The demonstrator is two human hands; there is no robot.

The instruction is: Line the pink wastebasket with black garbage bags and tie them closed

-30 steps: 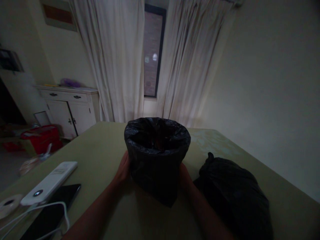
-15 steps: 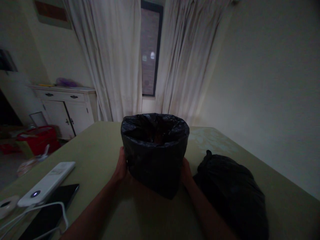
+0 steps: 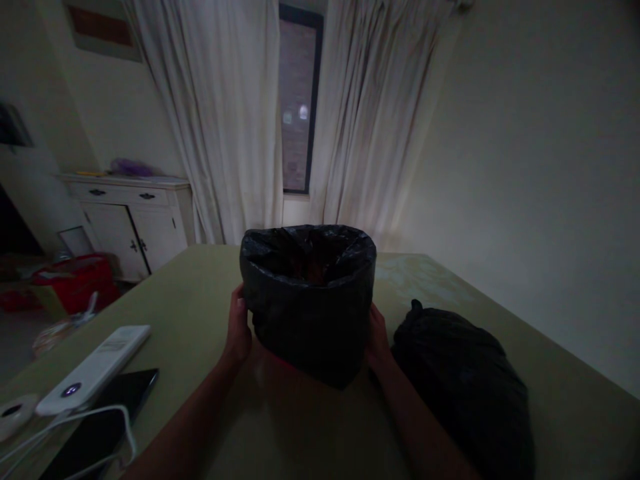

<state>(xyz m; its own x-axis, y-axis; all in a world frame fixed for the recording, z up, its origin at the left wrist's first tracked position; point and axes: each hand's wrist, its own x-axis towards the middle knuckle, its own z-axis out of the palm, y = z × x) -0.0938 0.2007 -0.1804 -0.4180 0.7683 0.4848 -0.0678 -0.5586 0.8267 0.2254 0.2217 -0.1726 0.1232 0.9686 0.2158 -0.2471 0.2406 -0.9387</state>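
A trash bin lined with a black garbage bag [image 3: 310, 327] is held between my two hands over the table [image 3: 200, 287]. The bag is folded over the rim, its mouth faces up, and a sliver of red shows under its lower edge. My left hand [image 3: 239, 328] grips the left side, thumb toward me and the other fingers partly hidden. On the opposite side my right hand [image 3: 378, 337] presses against the bag, its fingertips mostly out of sight behind it. The inside is dark, with something reddish-brown faintly visible.
A full-looking black bag [image 3: 465, 387] lies right of my right forearm. At the left are a white power strip-like device [image 3: 95, 367], a dark phone [image 3: 103, 417], a white cable [image 3: 123, 408] and a tape roll [image 3: 17, 417]. A cabinet [image 3: 130, 223] stands beyond.
The lined bin has shifted slightly up and left in view, with both hands still on it. More of the red sliver shows beneath the bag. The left hand's grip has opened out a little.
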